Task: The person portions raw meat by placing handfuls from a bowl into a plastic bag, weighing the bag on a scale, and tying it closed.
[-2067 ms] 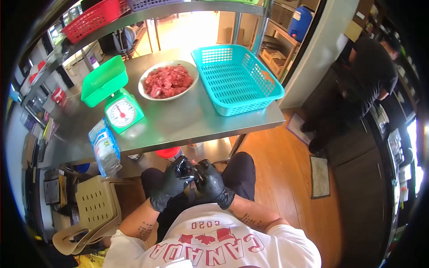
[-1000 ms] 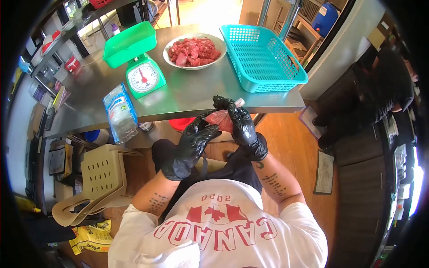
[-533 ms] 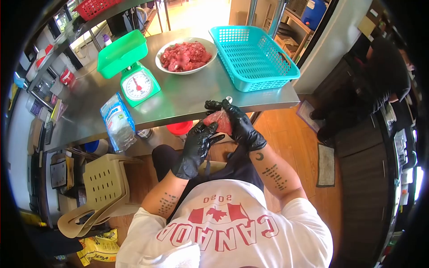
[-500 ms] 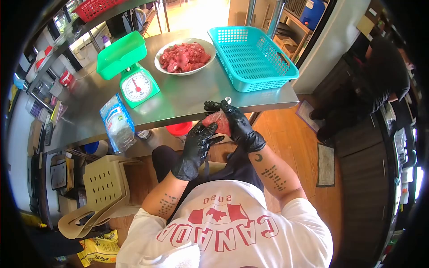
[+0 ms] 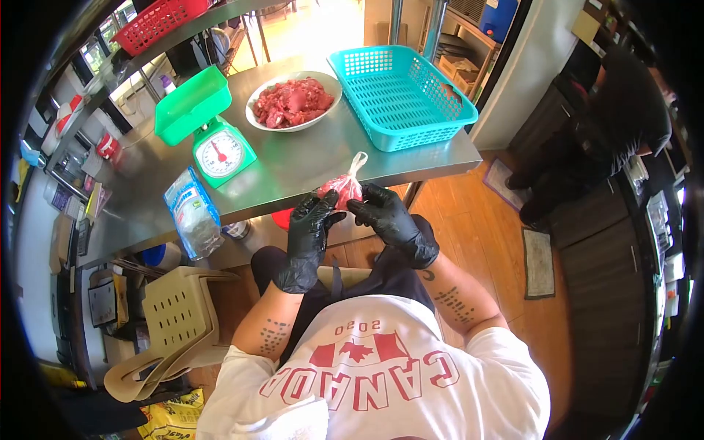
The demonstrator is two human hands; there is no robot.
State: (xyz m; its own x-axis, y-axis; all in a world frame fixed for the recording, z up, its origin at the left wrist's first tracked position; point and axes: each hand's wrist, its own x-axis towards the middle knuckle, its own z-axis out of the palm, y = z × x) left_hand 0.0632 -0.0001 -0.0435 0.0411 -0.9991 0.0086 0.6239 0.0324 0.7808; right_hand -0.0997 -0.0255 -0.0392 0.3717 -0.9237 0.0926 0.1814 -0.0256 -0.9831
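Observation:
A small clear plastic bag of raw meat (image 5: 342,188), its top twisted into a pale tied end, is held between my two black-gloved hands at the table's front edge. My left hand (image 5: 311,227) grips its left side with thumb and fingers. On the right side, the fingers of my right hand (image 5: 390,218) are closed on the bag. Beyond it on the steel table (image 5: 286,163) stands a white bowl (image 5: 265,125) heaped with raw chopped meat (image 5: 295,101). A green kitchen scale (image 5: 220,152) with a tray on top stands left of the bowl.
A turquoise plastic basket (image 5: 400,136) sits at the table's right end. A blue-and-clear packet of plastic bags (image 5: 192,213) lies at the front left edge. Beige stacked chairs (image 5: 172,315) are at lower left. A person in dark clothes (image 5: 616,125) is at the right by the counter.
Both hands have shifted, and the bag now shows more fully, its tied end pointing up. My right hand has moved down from the bag's top to its side. The view has shifted slightly.

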